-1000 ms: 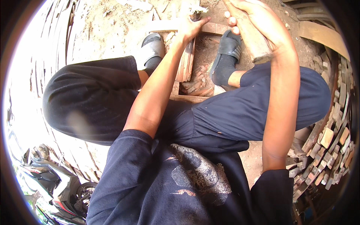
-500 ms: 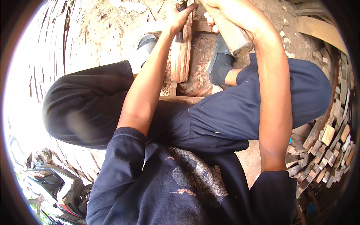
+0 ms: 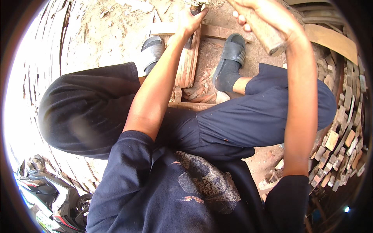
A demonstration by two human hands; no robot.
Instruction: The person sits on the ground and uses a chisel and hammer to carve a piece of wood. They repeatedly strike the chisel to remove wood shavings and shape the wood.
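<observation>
At the top centre of the frame the left hand (image 3: 188, 24) grips a dark, narrow tool (image 3: 189, 42) over a rough, split-grained wooden block (image 3: 187, 69), while the right hand (image 3: 278, 17) at upper right wraps round a thick, blunt-ended wooden club (image 3: 263, 34), and the dark shirt (image 3: 130, 174) below bears a cracked, pale print (image 3: 217, 186)

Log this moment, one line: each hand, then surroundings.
left hand: grips dark tool over wood block | right hand: grips thick wooden club | around: stacked wood pieces, motorbike
</observation>
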